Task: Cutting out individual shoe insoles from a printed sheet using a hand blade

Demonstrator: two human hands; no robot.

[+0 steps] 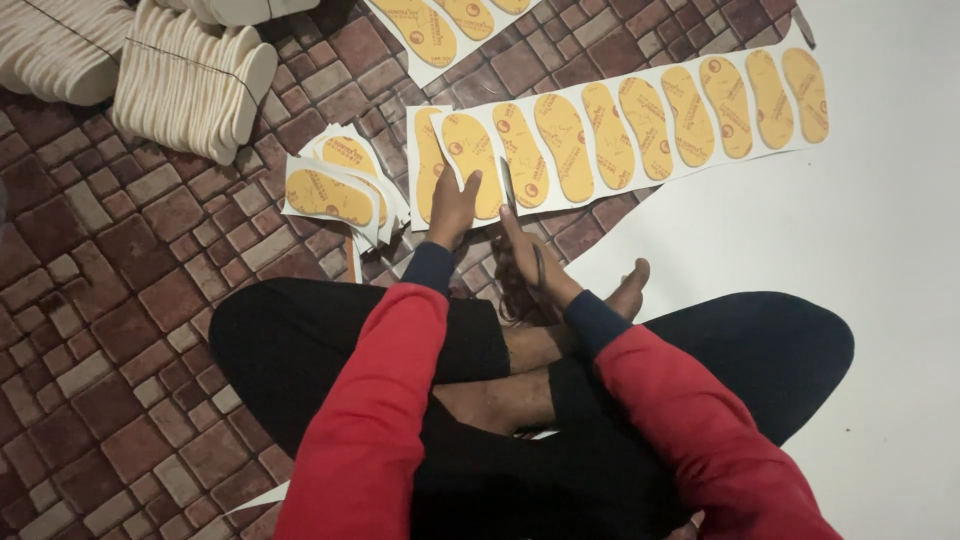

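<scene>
Floor here is brick-pattern vinyl (130, 300) with a big white sheet (880, 250) laid over the right side, and I'm watching someone sit cross-legged on it in red sleeves. Running from the middle of the floor toward its far right corner is a long white strip printed with yellow insole shapes (620, 130). The left hand (455, 205) is flat on the near end of that strip, fingers pressed together and pinning the paper down. The right hand (530, 265) is wrapped around a pair of scissors (510, 190), fingers curled through the handles, blades pointing up into the strip's near edge between two of the yellow shapes. Just left of the strip there's a loose pile of cut-out insole prints (335, 190) lying on the bricks. Up at the far left corner sit bundles of cream foam soles (190, 80), tied with string. Another printed sheet (440, 30) pokes in at the far edge.
</scene>
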